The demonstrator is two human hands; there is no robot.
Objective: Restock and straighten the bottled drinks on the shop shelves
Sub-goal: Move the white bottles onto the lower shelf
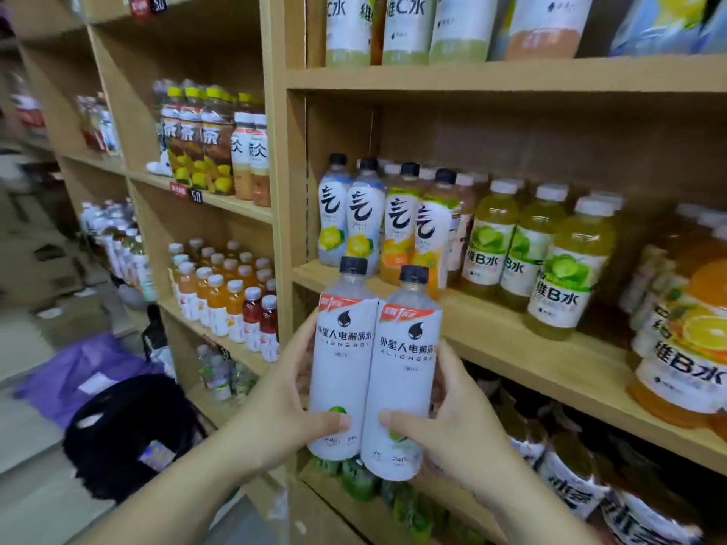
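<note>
Two white-labelled bottles held upright and side by side, touching, in front of the middle shelf (511,320) edge. Left hand (283,403) wraps the left bottle (340,363), thumb across its lower label; right hand (460,422) wraps the right bottle (405,387) the same way, fingers curled behind. Both hands closed round their bottles, neither slack. Step in hand looks like placing them onto the shelf. To do it well: lift clear of the shelf lip, keep both vertical, labels facing out, and set them in the bare front strip just before the black-capped bottles (389,222) without nudging that row. Shelf below is blurred; its contents probably packaged drinks.
</note>
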